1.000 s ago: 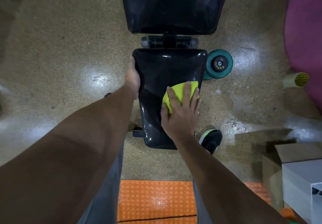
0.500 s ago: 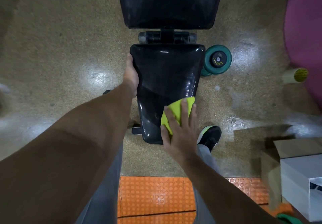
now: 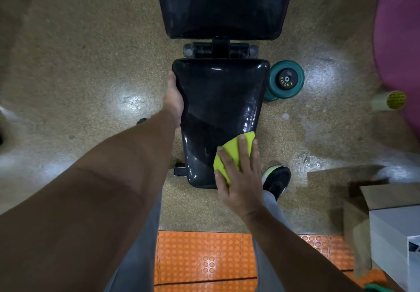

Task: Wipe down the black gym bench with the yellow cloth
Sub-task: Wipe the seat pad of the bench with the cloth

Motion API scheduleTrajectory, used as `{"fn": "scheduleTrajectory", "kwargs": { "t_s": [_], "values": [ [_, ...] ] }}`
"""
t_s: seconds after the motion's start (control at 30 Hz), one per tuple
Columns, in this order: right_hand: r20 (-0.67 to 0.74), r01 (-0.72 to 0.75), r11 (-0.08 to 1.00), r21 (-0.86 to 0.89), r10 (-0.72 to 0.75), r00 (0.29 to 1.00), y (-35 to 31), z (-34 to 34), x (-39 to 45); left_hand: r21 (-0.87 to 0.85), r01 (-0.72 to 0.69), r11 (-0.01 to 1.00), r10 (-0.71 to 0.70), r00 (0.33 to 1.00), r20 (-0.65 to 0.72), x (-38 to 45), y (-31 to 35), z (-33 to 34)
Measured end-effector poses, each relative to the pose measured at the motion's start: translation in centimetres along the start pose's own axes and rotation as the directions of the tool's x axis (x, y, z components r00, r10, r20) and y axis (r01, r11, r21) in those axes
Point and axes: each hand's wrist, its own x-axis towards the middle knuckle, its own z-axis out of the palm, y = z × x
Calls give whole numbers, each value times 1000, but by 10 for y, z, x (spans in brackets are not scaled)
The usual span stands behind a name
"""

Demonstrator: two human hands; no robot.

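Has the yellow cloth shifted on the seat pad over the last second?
Yes. The yellow cloth slid from mid seat pad toward its near right corner, away from the hinge.

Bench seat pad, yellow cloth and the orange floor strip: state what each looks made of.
Seat pad: likely vinyl or faux leather over padding; glossy black with sharp light glints and faint wrinkles near its right edge. Yellow cloth: soft matte fabric, possibly microfibre; it folds flat under the right hand. Orange floor strip: probably moulded rubber or plastic; rows of raised round studs, slight sheen.
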Motion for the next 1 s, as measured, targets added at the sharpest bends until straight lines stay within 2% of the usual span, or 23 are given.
{"fn": "scheduleTrajectory", "kwargs": {
  "t_s": [0.13, 0.27, 0.33, 0.5, 0.57, 0.73, 0.8, 0.93, 1.0],
  "values": [
    [-45, -127, 992, -14, 126, 991, -23, 4, 20, -1, -2, 1000, 2, 1000, 6, 2, -1, 1],
    [23, 64, 998, -21, -63, 998, -21, 7, -5, 20, -5, 1000, 5, 1000, 26, -3, 1, 4],
    [31, 97, 995, -21, -97, 995, -10, 4, -5, 5, 1, 1000, -2, 1000, 27, -1, 0, 4],
    [13, -83, 994, -65, 84, 996, -34, 6, 29, -11, 14, 1000, -14, 1000, 18, 3, -1, 3],
    [40, -35, 997, -75, 39, 998, -46, 8, 30, -1, 16, 1000, -16, 1000, 22, 3, -2, 2],
    [160, 228, 970, -88, -212, 964, -36, 8, 1, 3, 11, 1000, -12, 999, 38, 5, -2, -2],
    [135, 223, 971, -82, -211, 968, -32, 6, 6, 17, 12, 1000, -12, 999, 37, 8, -5, -4],
    [109, 67, 994, -83, -58, 992, -59, 10, 34, 7, -2, 1000, 2, 999, 40, 7, -6, 0],
    [158, 128, 988, -81, -114, 981, -70, 13, 32, -18, 9, 1000, -9, 1000, 14, 11, -8, -4]
  ]
}}
